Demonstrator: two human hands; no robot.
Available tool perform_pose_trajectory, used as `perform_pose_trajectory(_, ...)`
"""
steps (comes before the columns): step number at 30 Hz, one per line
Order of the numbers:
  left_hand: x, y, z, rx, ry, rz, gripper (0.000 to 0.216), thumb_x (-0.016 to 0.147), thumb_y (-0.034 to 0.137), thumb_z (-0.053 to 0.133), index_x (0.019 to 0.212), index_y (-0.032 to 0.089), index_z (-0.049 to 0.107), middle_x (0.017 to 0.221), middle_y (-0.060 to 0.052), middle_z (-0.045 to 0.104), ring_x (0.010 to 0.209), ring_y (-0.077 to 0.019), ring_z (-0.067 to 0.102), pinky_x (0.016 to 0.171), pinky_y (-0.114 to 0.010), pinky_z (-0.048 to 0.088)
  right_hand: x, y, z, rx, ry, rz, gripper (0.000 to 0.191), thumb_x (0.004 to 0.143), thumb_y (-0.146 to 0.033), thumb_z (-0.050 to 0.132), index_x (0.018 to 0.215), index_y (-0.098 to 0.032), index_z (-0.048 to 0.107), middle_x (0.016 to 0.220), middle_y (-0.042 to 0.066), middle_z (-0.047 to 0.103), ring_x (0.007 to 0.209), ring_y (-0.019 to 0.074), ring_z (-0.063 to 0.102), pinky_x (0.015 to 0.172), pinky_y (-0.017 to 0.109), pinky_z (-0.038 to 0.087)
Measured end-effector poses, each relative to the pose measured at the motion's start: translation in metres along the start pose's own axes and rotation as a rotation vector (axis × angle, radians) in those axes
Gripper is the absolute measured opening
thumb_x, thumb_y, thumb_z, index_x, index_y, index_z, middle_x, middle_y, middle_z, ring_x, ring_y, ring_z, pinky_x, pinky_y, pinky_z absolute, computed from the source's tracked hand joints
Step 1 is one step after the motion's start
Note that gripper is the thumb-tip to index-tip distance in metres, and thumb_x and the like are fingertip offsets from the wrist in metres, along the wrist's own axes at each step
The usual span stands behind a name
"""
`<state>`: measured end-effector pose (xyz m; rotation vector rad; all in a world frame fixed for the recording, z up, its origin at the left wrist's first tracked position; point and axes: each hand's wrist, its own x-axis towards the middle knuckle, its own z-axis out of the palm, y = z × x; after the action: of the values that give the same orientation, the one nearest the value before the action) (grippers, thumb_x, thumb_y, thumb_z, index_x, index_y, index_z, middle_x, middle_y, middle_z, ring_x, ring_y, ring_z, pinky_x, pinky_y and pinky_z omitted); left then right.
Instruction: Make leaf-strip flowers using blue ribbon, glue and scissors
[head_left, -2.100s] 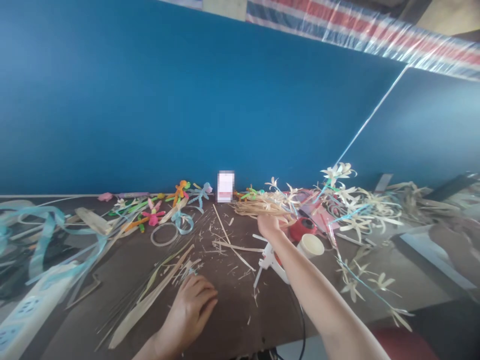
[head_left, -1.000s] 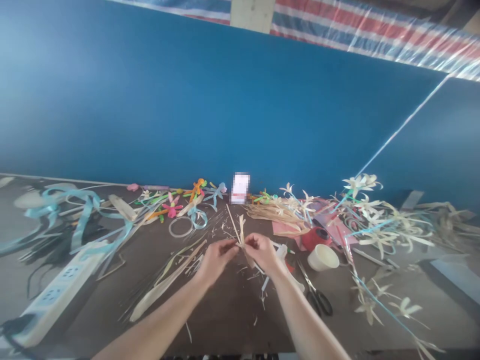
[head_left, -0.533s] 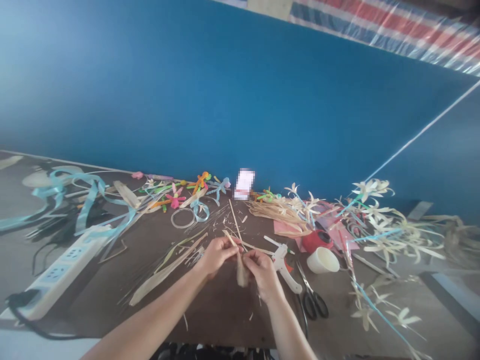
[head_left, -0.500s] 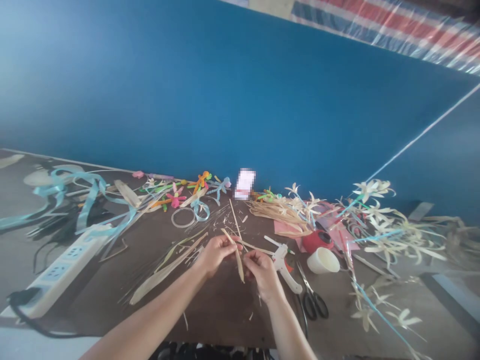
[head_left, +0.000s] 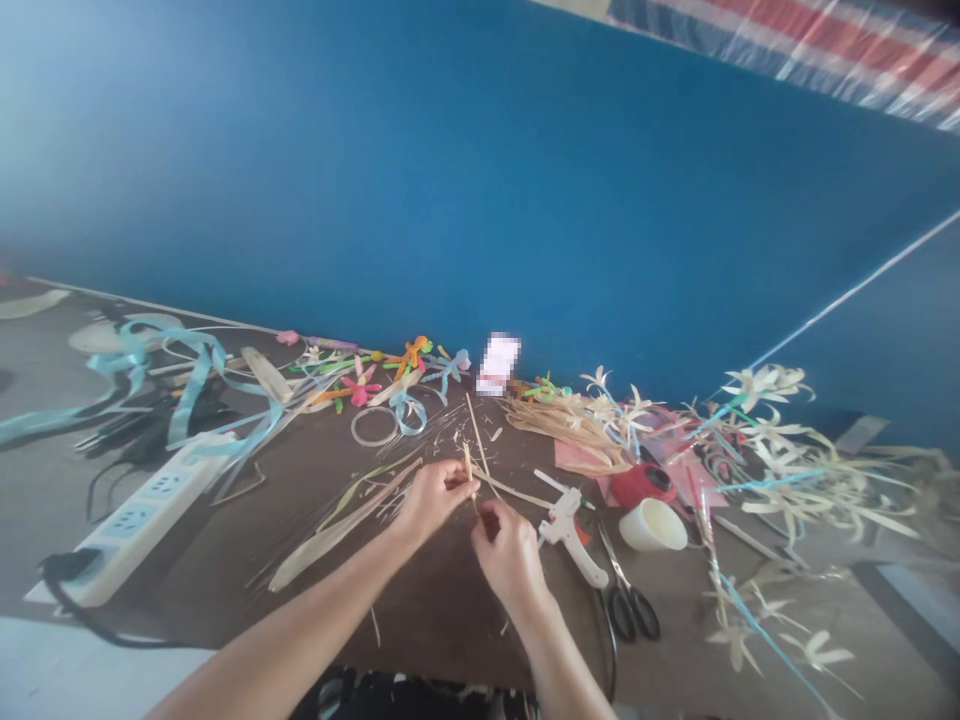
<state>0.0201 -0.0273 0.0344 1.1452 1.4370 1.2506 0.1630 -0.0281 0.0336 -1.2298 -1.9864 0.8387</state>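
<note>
A pale dried leaf strip (head_left: 468,460) stands nearly upright between my hands, over the middle of the brown table. My left hand (head_left: 437,500) pinches it between thumb and fingers, its tip showing above them. Just below and to the right, my right hand (head_left: 508,552) is closed with its fingertips at the strip's lower end, which they mostly hide. Long dried leaf pieces (head_left: 341,535) lie left of my left hand. Beyond my fingers are thin scraps (head_left: 480,435) of the same material. A white glue gun (head_left: 571,535) rests right of my right hand.
Black-handled scissors (head_left: 631,605), a white cup (head_left: 652,525) and a red spool (head_left: 642,484) are on the right. Pale leaf flowers (head_left: 780,470) spread beyond them. A white power strip (head_left: 139,515) and blue ribbon (head_left: 191,385) are on the left. A blue wall (head_left: 420,200) rises behind.
The leaf strip has turned from a slant to nearly upright. My right hand has moved left, closer to my left hand, with its fingertips at the strip's lower end. The view has shifted slightly.
</note>
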Motion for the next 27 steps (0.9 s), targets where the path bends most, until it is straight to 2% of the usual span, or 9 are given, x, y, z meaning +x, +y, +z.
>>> perform_pose_trajectory(3,-0.003,0.002,-0.002,-0.100,-0.035,-0.065,0.032,0.066,0.034,0.058,0.092,0.015,0.059,0.081,-0.006,0.067,0.075,-0.0204,0.060,0.062,-0.027,0.044,0.000,0.008,0.001,0.267,-0.093,0.163,0.013,0.071,-0.025,0.047,0.063,-0.017,0.055,0.052,0.000,0.055,0.047,0.0125,0.050,0.046,0.022,0.037)
perform_pose_trajectory(7,-0.006,0.006,-0.003,-0.404,-0.101,-0.196,0.033,0.068,0.030,0.058,0.096,0.013,0.055,0.085,-0.008,0.066,0.071,-0.0156,0.058,0.054,-0.021,0.040,0.001,0.017,0.000,0.936,-0.291,0.507,0.013,0.069,-0.029,0.053,0.065,-0.017,0.051,0.051,-0.002,0.053,0.039,0.0099,0.048,0.035,0.018,0.034)
perform_pose_trajectory(9,-0.007,0.007,-0.003,-0.521,-0.099,-0.238,0.030,0.067,0.029,0.060,0.092,0.014,0.055,0.086,-0.008,0.065,0.068,-0.0131,0.057,0.051,-0.019,0.037,0.000,0.018,-0.001,1.078,-0.336,0.568,0.017,0.068,-0.034,0.054,0.068,-0.017,0.051,0.052,-0.003,0.051,0.039,0.0092,0.047,0.035,0.019,0.036)
perform_pose_trajectory(14,-0.010,0.011,0.002,-0.588,-0.068,-0.254,0.026,0.067,0.030,0.060,0.086,0.014,0.054,0.082,-0.007,0.062,0.062,-0.0098,0.054,0.047,-0.017,0.033,-0.002,0.013,-0.001,1.026,-0.320,0.532,0.017,0.067,-0.032,0.059,0.070,-0.017,0.050,0.056,-0.003,0.054,0.044,0.0091,0.050,0.038,0.018,0.037)
perform_pose_trajectory(18,-0.018,0.012,0.011,-0.404,-0.070,-0.154,0.024,0.062,0.033,0.063,0.075,0.015,0.055,0.064,0.001,0.058,0.054,-0.0093,0.051,0.047,-0.019,0.035,-0.003,0.012,0.004,0.755,-0.144,0.361,0.016,0.068,-0.029,0.056,0.060,-0.017,0.049,0.046,-0.005,0.050,0.040,0.0085,0.045,0.041,0.019,0.036)
perform_pose_trajectory(21,-0.024,0.010,0.016,-0.380,-0.121,-0.147,0.023,0.058,0.033,0.066,0.064,0.015,0.052,0.051,0.005,0.050,0.045,-0.0082,0.047,0.045,-0.020,0.035,-0.003,0.012,0.006,0.612,-0.038,0.264,0.019,0.070,-0.029,0.054,0.056,-0.017,0.048,0.044,-0.005,0.048,0.041,0.0081,0.042,0.043,0.020,0.035)
perform_pose_trajectory(24,-0.025,0.007,0.016,-0.413,-0.148,-0.177,0.022,0.060,0.032,0.064,0.061,0.014,0.052,0.050,0.004,0.051,0.045,-0.0076,0.045,0.045,-0.020,0.034,-0.005,0.009,0.005,0.626,-0.037,0.249,0.020,0.071,-0.030,0.055,0.058,-0.017,0.049,0.046,-0.004,0.048,0.043,0.0085,0.043,0.044,0.020,0.036)
perform_pose_trajectory(27,-0.024,0.003,0.015,-0.427,-0.139,-0.214,0.020,0.061,0.032,0.064,0.064,0.014,0.056,0.053,0.003,0.053,0.045,-0.0069,0.045,0.046,-0.019,0.033,-0.007,0.006,0.004,0.744,-0.032,0.313,0.021,0.071,-0.034,0.055,0.061,-0.017,0.049,0.050,-0.004,0.049,0.045,0.0091,0.044,0.044,0.020,0.037)
